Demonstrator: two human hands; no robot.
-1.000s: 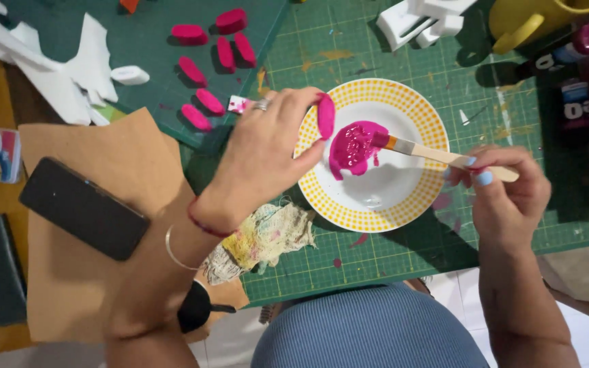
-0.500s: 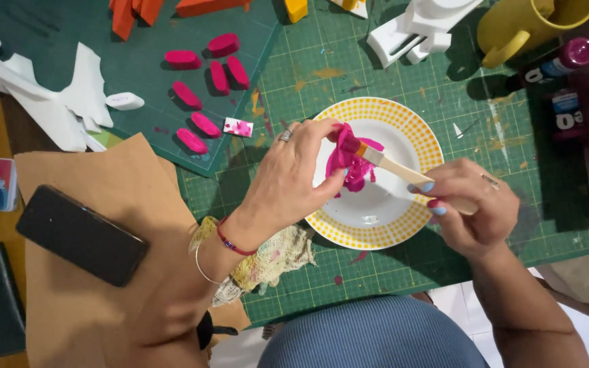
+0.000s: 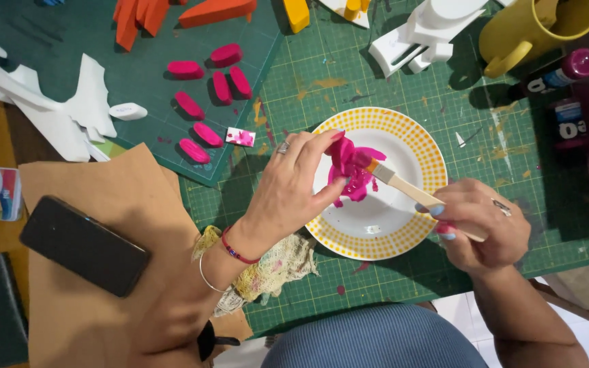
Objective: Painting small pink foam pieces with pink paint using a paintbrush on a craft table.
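My left hand [image 3: 288, 187] reaches over the near rim of the white plate [image 3: 403, 235] with its yellow dotted border, the fingers [image 3: 322, 146] pinched on a small oblong piece [image 3: 342, 155] already coated in pink. My right hand [image 3: 478, 228] is closed around the wooden handle of a paintbrush [image 3: 403, 187], whose pink-loaded bristles touch the piece just above the pink paint [image 3: 357, 184] pooled on the plate. The plate rests on a green cutting mat [image 3: 512, 163] on the bench. Up and to the left, on a darker mat [image 3: 138, 41], lie six painted pink pieces [image 3: 207, 133] in a loose group, with one white unpainted piece [image 3: 128, 111] beside them and orange pieces [image 3: 214, 11] farther up. A stained rag [image 3: 274, 269] lies under my left wrist, touching the plate's near-left rim. A dark phone [image 3: 84, 245] sits on brown paper [image 3: 83, 320] at the left, well apart from the plate. A yellow mug [image 3: 533, 31] stands at the upper right, near a paint bottle [image 3: 557, 75] with a pink cap.
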